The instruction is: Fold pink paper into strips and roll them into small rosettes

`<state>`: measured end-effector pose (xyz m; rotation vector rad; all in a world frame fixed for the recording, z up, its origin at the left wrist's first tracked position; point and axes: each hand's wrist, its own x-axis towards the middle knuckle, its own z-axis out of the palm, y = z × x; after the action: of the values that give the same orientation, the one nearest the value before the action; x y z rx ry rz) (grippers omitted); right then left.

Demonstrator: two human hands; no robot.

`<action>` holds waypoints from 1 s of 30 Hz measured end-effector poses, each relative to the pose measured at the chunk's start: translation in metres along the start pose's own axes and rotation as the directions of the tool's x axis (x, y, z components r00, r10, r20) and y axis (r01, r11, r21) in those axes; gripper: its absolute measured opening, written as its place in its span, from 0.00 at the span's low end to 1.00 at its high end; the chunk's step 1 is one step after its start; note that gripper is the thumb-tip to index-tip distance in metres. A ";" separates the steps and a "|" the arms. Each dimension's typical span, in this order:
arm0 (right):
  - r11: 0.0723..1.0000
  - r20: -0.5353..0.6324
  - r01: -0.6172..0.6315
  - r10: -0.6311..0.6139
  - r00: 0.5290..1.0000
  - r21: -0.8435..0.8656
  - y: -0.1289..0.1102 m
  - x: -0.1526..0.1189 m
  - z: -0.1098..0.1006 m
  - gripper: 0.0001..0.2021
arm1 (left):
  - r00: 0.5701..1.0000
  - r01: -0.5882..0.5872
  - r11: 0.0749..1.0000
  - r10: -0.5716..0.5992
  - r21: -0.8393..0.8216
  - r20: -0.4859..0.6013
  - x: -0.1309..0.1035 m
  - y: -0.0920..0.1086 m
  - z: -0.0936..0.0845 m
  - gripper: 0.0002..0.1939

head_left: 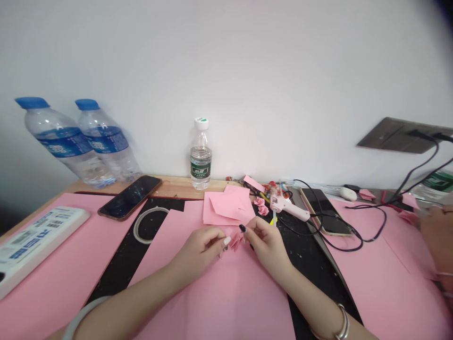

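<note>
Between my two hands is a small pink paper flower (236, 241), held just above the large pink sheets (212, 302). My left hand (205, 246) pinches its left side between thumb and forefinger. On the other side, the thumb and forefinger of my right hand (264, 240) close on its right edge. Cut pink paper pieces (226, 208) lie in a loose stack just beyond my hands. Two finished-looking paper flowers (261, 206) rest right of that stack, beside a pale pink glue gun (288, 207).
A water bottle (201, 158) stands by the wall, with two larger bottles (101, 141) leaning at left. A dark phone (130, 197), a tape roll (141, 226) and a long white box (42, 245) lie left. Cables (354, 248) cross a second phone (327, 212). Another person's hand (439, 236) is at far right.
</note>
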<state>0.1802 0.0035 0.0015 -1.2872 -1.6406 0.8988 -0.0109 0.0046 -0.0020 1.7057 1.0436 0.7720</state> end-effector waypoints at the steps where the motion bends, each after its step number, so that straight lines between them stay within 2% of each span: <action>1: 0.998 -0.008 0.018 -0.019 1.000 -0.056 0.000 0.000 -0.002 0.13 | 1.000 -0.006 1.000 0.006 0.015 -0.009 0.000 -0.001 0.001 0.13; 4: 0.979 -0.028 0.058 -0.065 0.997 -0.195 -0.001 0.000 -0.005 0.16 | 0.999 -0.039 0.997 0.041 0.060 -0.028 0.001 -0.003 0.003 0.07; 7: 0.962 -0.068 0.055 -0.076 0.995 -0.267 0.000 0.000 -0.005 0.18 | 0.991 -0.132 0.987 0.131 0.097 0.017 0.000 -0.006 0.004 0.07; 11: 0.971 -0.119 0.066 -0.096 0.988 -0.228 0.003 0.002 -0.004 0.08 | 0.968 -0.233 0.959 0.213 0.162 0.131 -0.004 -0.010 0.005 0.12; 14: 0.976 -0.119 0.073 -0.099 0.988 -0.204 0.004 0.002 -0.003 0.12 | 0.959 -0.260 0.944 0.228 0.202 0.170 -0.004 -0.012 0.006 0.14; 17: 0.985 -0.095 0.029 -0.046 0.994 -0.169 0.002 0.001 -0.003 0.09 | 0.963 -0.252 0.945 0.224 0.207 0.150 -0.002 -0.013 0.006 0.17; 20: 0.984 -0.105 0.011 -0.030 0.994 -0.177 0.001 0.001 -0.003 0.11 | 0.985 -0.164 0.977 0.155 0.137 0.075 0.001 -0.010 0.006 0.17; 23: 0.975 -0.100 0.010 -0.033 0.994 -0.220 0.001 0.001 -0.003 0.14 | 0.999 -0.027 0.999 0.026 -0.021 -0.047 0.002 -0.004 0.004 0.13; 27: 0.989 -0.074 0.012 -0.023 0.997 -0.149 0.004 0.001 -0.002 0.08 | 0.975 0.137 0.936 -0.185 -0.325 -0.122 0.004 0.000 0.000 0.11; 30: 0.991 -0.048 -0.002 -0.005 0.999 -0.136 0.005 0.001 -0.001 0.09 | 0.956 0.165 0.893 -0.250 -0.420 -0.156 0.006 0.000 -0.002 0.11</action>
<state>0.1829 0.0052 -0.0026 -1.3893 -1.6888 0.7595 -0.0103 0.0105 -0.0016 1.1587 1.0978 0.9626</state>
